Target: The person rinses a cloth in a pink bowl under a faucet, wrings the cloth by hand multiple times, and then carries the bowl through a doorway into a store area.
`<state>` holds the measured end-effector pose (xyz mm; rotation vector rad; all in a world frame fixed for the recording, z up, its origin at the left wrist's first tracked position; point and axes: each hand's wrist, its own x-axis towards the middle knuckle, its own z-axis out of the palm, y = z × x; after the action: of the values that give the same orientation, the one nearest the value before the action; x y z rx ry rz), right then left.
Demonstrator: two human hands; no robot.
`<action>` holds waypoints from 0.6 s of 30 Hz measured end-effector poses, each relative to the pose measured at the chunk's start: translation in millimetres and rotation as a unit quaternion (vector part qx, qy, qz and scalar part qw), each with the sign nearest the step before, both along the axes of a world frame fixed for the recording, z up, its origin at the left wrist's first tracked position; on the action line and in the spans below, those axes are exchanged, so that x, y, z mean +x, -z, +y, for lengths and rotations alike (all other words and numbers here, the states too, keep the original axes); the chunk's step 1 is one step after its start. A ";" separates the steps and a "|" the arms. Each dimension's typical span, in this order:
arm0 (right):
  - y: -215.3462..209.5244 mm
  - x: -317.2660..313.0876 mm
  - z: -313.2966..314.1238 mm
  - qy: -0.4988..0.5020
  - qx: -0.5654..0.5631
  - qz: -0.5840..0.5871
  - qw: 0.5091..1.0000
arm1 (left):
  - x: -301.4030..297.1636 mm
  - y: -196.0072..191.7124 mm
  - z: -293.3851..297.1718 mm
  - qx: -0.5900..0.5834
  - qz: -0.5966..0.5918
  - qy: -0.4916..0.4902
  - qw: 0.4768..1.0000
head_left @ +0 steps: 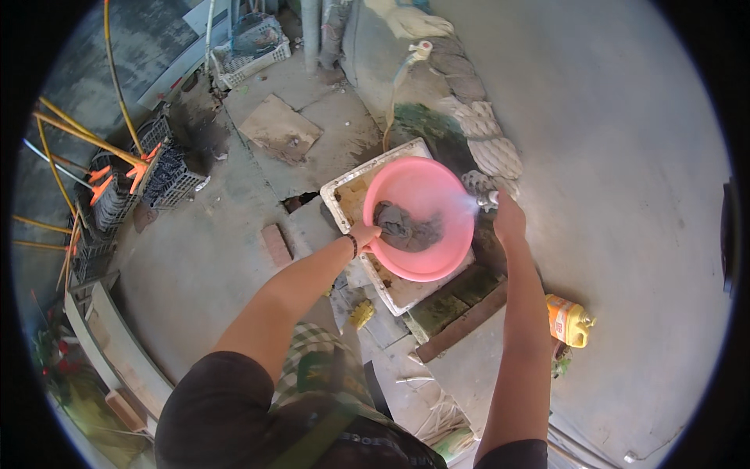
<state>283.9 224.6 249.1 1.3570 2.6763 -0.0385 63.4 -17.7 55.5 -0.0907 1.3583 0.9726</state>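
Note:
A pink plastic basin rests tilted on a worn, whitish square tub. My left hand is closed on the basin's left rim, thumb on the inner side. A dark grey wet cloth lies in the bottom of the basin, in a little murky water. At the basin's right side my right hand is closed around a metal tap. A whitish spray of water runs from the tap into the basin. My right fingers are partly hidden behind the hand.
The whitish tub stands beside a thick cloth-wrapped pipe. A yellow jug is on the right, a loose brick left of the tub. Long-handled tools with orange heads lean by black crates. A white basket sits far left.

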 end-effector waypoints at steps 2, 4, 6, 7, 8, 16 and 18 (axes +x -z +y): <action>0.6 -1.0 -0.1 -0.001 0.001 0.004 1.000 | -0.4 5.3 -2.1 0.001 0.003 -0.005 1.000; 0.7 -3.1 0.6 0.001 -0.001 -0.003 1.000 | -1.0 11.3 -1.7 -0.003 0.009 -0.006 1.000; -1.2 -3.3 -1.2 0.012 -0.006 -0.010 1.000 | -0.4 8.2 -0.4 -0.003 0.008 -0.007 1.000; -1.4 -3.3 -2.4 0.013 -0.005 -0.008 1.000 | -0.3 6.6 -0.1 -0.004 0.007 -0.007 1.000; -2.2 -2.6 -3.9 0.014 -0.004 -0.006 1.000 | 0.3 5.0 0.1 0.000 0.008 -0.007 1.000; -8.8 -11.3 -5.1 0.018 -0.017 -0.030 0.999 | -4.2 -6.0 -2.5 0.005 0.003 0.023 1.000; -7.9 -9.7 -4.9 0.017 -0.013 -0.028 0.999 | -3.6 -6.1 -3.3 0.001 -0.010 0.025 1.000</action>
<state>274.2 219.7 257.1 1.3741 2.5974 -0.0388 59.8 -21.0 61.6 -0.0655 1.3365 0.9290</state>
